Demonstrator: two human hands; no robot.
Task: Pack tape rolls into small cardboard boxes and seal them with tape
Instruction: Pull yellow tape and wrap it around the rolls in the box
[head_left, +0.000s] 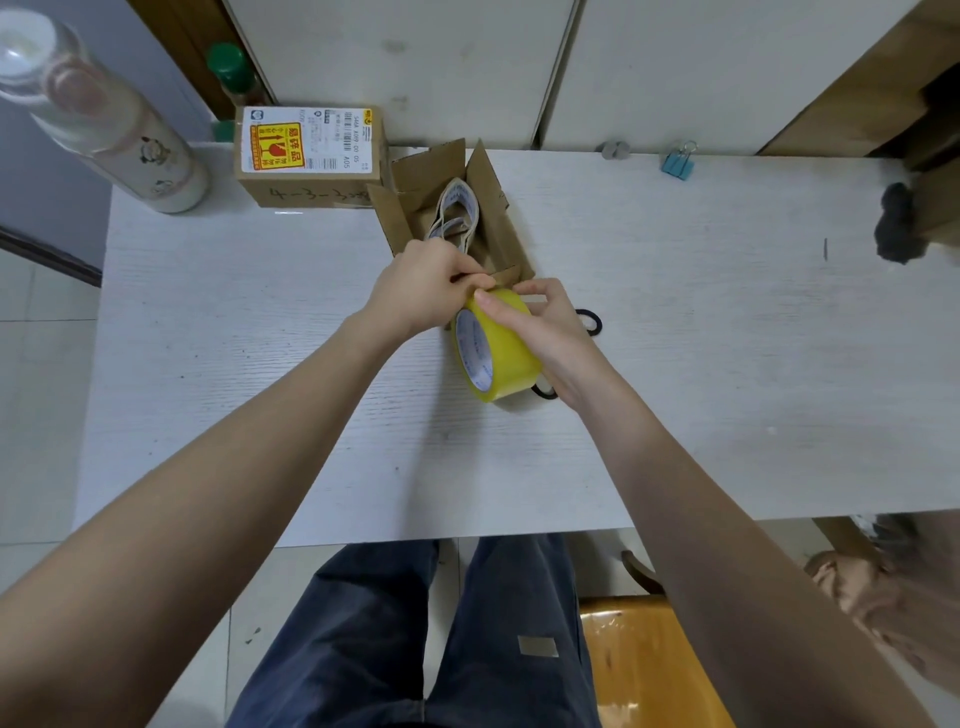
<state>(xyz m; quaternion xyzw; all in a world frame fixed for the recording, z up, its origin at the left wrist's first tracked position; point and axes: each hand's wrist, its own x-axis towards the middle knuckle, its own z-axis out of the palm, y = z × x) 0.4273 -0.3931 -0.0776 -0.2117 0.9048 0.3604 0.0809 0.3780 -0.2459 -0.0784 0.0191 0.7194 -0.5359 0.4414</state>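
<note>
A yellow tape roll (498, 348) is held above the white table (260, 364), tilted on its edge. My right hand (550, 332) grips it from the right side. My left hand (431, 286) pinches at the roll's top edge, where the tape end would be; the end itself is hidden by my fingers. Just behind my hands stands a small open cardboard box (493, 208) with its flaps up. Inside it lie near-empty tape rolls (457, 213) with white cores.
A sealed cardboard box (306, 156) with a shipping label stands at the back left, next to a tall white bottle (104, 119). Black rings (589, 319) lie by my right hand. A blue binder clip (678, 161) sits at the back edge. A yellow stool (639, 665) is below the table.
</note>
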